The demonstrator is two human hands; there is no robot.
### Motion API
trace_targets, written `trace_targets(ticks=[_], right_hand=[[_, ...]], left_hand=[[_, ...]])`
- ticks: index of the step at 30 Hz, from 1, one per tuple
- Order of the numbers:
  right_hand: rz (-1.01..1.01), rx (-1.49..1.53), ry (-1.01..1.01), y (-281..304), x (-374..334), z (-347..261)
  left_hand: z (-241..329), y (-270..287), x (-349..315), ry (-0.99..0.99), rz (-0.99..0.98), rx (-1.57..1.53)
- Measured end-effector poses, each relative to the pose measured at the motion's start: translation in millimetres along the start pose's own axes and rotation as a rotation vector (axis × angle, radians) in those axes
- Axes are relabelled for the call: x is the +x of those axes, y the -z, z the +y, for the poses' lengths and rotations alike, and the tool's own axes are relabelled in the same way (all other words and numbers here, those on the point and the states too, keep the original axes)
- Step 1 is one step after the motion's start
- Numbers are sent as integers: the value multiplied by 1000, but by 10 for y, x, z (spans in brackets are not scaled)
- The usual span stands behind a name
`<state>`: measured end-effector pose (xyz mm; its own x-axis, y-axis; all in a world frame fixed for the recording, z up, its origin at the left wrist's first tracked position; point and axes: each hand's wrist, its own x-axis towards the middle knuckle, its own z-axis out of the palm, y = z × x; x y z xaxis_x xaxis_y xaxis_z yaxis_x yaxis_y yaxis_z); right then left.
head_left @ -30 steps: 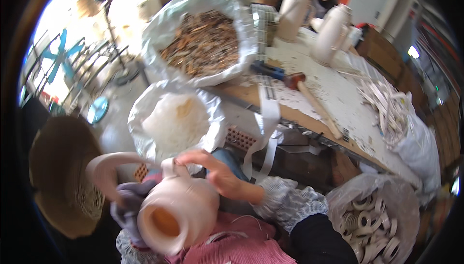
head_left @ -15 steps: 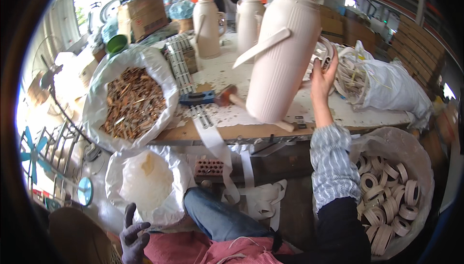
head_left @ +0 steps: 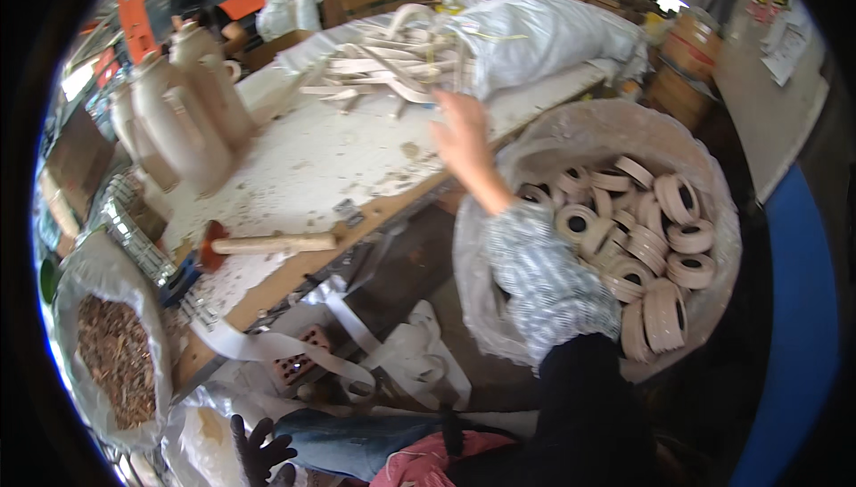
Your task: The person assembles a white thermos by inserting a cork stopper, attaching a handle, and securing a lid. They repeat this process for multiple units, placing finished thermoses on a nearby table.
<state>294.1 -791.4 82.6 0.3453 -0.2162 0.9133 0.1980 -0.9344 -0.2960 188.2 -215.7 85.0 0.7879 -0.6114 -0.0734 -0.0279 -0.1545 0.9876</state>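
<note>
My right hand, bare below a grey patterned sleeve, reaches over the table to a heap of cream curved handle strips. Its fingertips meet the near edge of the heap; blur hides whether they grip a strip. At the lower left, my left hand wears a dark glove, its fingers spread and nothing in them. Several pale pink ribbed jugs stand together on the table's left side, apart from both hands. A mallet with a reddish head and wooden handle lies along the table's front edge.
Right of the table, a plastic-lined tub holds many cream rings. A white sack lies behind it on the table. At left stands a bag of brown scraps. Beyond the table is another person.
The view has turned right. The large jug that was tilted up close in front now stands with the others. My right hand has left the jug's side and moved to the strip heap.
</note>
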Motion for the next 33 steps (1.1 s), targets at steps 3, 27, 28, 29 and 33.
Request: trace_targets(ticks=[3,27,28,29,33], right_hand=[[110,-504,-244,2038,-1005,1394],[-94,217,-883,3320,-2399,1391],[-274,238,-936,2950,-2390,1393],[-444,185,-824,2465,-2243,1122],[-278,269,-838,2159,-1952,1418]], left_hand=[[-188,-55,250,184,-77,57],[219,-1263,1048,207,-423,124],[288,-1289,1057,195,-428,120],[365,-1227,994,244,-392,146],[277,-824,649,363,-257,173]])
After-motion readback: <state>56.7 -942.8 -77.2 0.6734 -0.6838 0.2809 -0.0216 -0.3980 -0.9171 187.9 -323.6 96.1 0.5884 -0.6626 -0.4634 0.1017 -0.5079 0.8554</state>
